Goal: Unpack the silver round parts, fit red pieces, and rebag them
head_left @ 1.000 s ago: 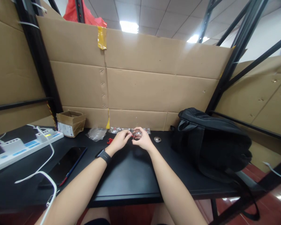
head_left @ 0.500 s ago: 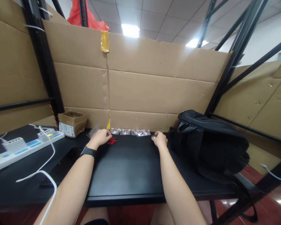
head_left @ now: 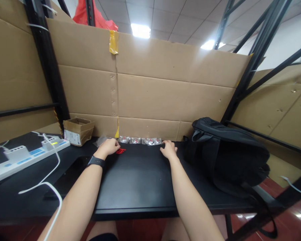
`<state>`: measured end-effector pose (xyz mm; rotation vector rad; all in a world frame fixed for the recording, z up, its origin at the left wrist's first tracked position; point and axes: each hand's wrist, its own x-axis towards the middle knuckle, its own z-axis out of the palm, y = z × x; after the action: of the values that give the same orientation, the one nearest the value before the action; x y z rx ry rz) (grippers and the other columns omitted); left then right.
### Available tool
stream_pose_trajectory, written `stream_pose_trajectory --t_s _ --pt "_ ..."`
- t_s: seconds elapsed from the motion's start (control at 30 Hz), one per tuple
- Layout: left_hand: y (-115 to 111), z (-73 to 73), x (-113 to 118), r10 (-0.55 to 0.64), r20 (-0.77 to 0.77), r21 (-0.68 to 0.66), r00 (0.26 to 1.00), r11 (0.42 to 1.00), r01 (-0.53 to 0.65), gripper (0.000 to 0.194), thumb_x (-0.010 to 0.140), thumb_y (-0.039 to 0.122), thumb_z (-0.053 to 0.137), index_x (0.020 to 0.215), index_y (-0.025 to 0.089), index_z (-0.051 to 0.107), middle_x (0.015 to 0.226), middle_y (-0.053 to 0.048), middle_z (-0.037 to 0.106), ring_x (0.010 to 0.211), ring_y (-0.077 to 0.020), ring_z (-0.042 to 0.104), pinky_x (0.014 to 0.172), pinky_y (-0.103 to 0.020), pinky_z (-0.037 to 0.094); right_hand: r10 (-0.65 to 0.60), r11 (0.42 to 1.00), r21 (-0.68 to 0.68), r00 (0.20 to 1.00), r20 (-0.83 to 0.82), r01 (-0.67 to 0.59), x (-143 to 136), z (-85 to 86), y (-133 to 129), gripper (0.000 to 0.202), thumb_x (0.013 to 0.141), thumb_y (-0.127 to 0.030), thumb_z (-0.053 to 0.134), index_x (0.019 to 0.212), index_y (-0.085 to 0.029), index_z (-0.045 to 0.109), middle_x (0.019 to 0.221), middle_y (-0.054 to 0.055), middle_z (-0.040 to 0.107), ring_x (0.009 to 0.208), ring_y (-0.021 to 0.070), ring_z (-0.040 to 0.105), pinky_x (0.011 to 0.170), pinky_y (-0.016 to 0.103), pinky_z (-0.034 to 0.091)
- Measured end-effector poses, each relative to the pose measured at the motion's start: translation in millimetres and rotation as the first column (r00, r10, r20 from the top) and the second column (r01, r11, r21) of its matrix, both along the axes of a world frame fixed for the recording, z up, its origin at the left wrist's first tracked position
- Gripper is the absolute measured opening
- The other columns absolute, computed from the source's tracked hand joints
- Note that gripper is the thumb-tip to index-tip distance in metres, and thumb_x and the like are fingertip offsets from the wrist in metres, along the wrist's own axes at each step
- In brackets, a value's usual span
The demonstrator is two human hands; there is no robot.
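Observation:
Several small clear plastic packets (head_left: 135,140), with silvery and red contents, lie in a row along the cardboard at the back of the black table (head_left: 137,187). My left hand (head_left: 108,147), wearing a dark wristband, is closed with its fingers curled; whatever they hold is hidden. Just right of its fingertips lies a small heap of red cord-like pieces (head_left: 120,151). At the right end of the row, my right hand (head_left: 169,149) is palm down with fingers bent and closed. What sits under those fingers cannot be made out. Behind my left hand is crumpled clear plastic (head_left: 101,140).
An open cardboard box (head_left: 79,131) stands at the back left. A white power strip (head_left: 30,160) with a white cable (head_left: 56,192) and a dark flat device (head_left: 71,175) are on the left. A black backpack (head_left: 230,154) rests on the right. Cardboard panels (head_left: 150,97) enclose the table.
My right hand has turned slightly, and the small shiny thing seen at its fingertips before is now hidden. My left hand stays by the red pieces. The view has shifted slightly.

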<state>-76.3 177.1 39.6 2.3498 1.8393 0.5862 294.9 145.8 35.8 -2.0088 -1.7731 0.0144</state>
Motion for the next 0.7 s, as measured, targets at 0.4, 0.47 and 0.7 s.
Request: stream_pose_trajectory --t_s 0.4,0.47,0.7 --pt "-9.8 11.0 14.5 0.011 0.015 0.109 1.000 0.994 -0.013 0.027 0.089 0.034 0.049 0.083 0.022 0.074 0.091 -0.010 0.077 0.087 -0.0238 0.070 0.074 -0.027 0.045 0.367 0.910 -0.209 0.930 0.010 -0.358 -63.3 -9.1 -4.3 0.066 0.096 -0.042 0.047 0.155 -0.024 0.023 0.154 0.020 0.039 0.140 0.0339 0.040 0.108 0.061 0.026" --pt "-11.6 12.6 18.8 -0.007 0.011 0.118 1.000 0.993 0.006 0.028 0.090 0.035 0.049 0.084 0.022 0.073 0.091 -0.010 0.077 0.089 -0.0244 0.070 0.074 -0.028 0.045 0.370 0.909 -0.213 0.929 0.017 -0.358 -62.2 -5.8 -7.7 0.067 0.094 -0.042 0.049 0.154 -0.022 0.026 0.141 0.021 0.054 0.132 0.0357 0.048 0.107 0.063 0.026" --pt "-16.3 14.3 33.1 -0.051 0.018 0.162 0.999 0.986 0.047 0.028 0.091 0.035 0.049 0.083 0.022 0.072 0.088 -0.010 0.075 0.084 -0.0241 0.069 0.072 -0.029 0.043 0.287 0.950 -0.149 0.955 0.080 -0.273 -61.7 -8.4 -6.7 0.071 0.093 -0.049 0.050 0.154 -0.021 0.027 0.156 0.022 0.035 0.146 0.0371 0.027 0.109 0.067 0.018"
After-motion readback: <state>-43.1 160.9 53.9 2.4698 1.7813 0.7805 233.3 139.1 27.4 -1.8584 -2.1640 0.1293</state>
